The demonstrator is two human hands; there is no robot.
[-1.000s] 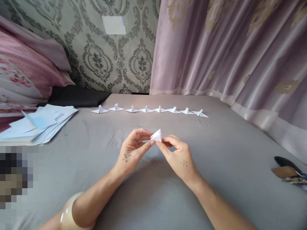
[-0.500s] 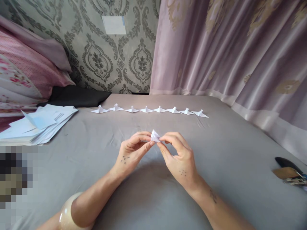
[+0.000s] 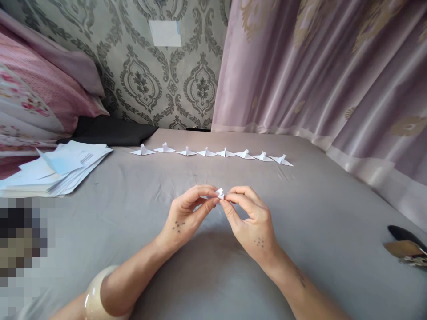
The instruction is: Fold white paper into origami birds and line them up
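Between my two hands, near the middle of the view, is a small folded white paper piece [image 3: 220, 193], held up above the grey sheet [image 3: 207, 271]. My left hand [image 3: 190, 213] pinches its left side between thumb and fingers. On the other side my right hand [image 3: 250, 215] pinches it with thumb and fingertips. The fingers cover much of the piece, and small points stick up between them. Beyond the hands, several white folded paper birds [image 3: 206, 152] stand in a row with their wings spread.
A stack of white papers [image 3: 66, 171] lies at the left, in front of a black cloth [image 3: 113, 131]. Pink curtains [image 3: 300, 71] hang along the right. A dark item with a brown tag and keys [image 3: 408, 249] lies at the right edge.
The folded paper piece has turned or been refolded: its tall pointed face no longer shows, and smaller tips stand up now. The whole view has shifted slightly.
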